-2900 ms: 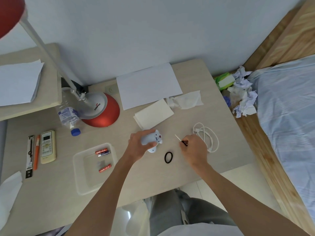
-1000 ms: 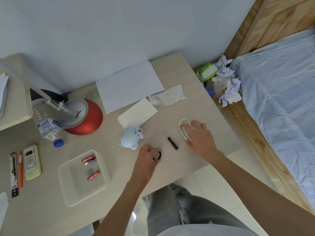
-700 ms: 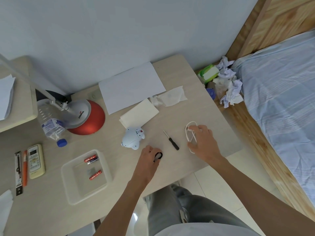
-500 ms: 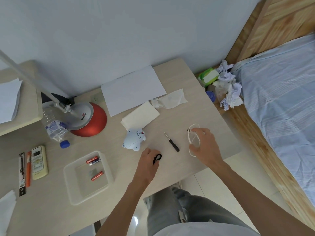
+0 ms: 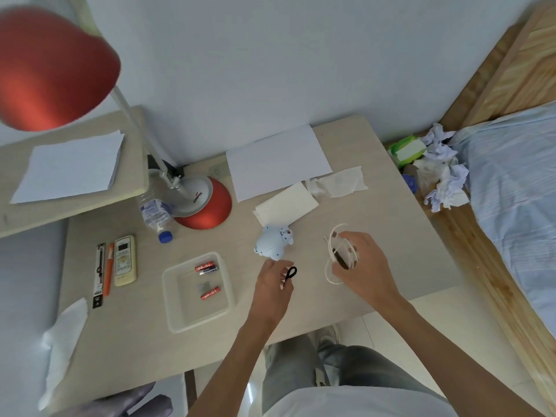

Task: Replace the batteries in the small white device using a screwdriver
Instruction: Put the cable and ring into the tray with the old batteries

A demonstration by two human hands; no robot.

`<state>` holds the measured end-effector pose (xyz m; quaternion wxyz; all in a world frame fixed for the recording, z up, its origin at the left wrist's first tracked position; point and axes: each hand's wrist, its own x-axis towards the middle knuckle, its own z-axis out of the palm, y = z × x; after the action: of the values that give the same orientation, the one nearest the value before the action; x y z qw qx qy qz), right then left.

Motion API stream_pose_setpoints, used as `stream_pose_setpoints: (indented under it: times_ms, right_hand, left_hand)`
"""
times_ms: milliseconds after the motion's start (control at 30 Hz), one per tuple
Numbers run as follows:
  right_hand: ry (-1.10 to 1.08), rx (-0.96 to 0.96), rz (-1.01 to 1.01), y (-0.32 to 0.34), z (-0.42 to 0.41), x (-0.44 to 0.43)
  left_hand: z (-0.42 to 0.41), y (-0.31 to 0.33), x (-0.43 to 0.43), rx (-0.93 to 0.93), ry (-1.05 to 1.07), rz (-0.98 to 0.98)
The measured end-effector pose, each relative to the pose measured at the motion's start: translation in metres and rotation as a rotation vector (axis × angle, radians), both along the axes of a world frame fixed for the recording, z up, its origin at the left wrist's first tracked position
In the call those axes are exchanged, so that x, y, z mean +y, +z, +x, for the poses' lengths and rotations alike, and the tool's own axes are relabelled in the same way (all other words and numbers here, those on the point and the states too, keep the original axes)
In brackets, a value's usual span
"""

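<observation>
Head view: white device point(image 5: 273, 242) sits on the desk point(image 5: 400, 224), 12 o'clock from the left hand point(image 5: 274, 285), which pinches a black loop point(image 5: 290, 272); right hand point(image 5: 362, 264) clutches the coiled cable point(image 5: 333, 254), probably just clearing workspace.

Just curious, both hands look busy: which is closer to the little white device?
Left. The left hand is just on the near side of the white device, pinching a black loop; the right hand is farther to its right, gripping a white cable.
</observation>
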<state>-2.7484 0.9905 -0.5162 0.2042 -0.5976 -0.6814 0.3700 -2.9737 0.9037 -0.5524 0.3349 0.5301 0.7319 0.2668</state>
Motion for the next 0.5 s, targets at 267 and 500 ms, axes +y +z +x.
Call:
stream_pose_setpoints:
  times_ms: [267,500]
  right_hand:
    - [0.280,0.086,0.029,0.036,-0.113,-0.035]
    - [0.430,0.097,-0.011,0.035,-0.216,-0.060]
  left_hand:
    - [-0.091,0.040,-0.046,0.046,0.253,0.075]
    - [-0.172,0.038,-0.088,0.130,0.323,0.037]
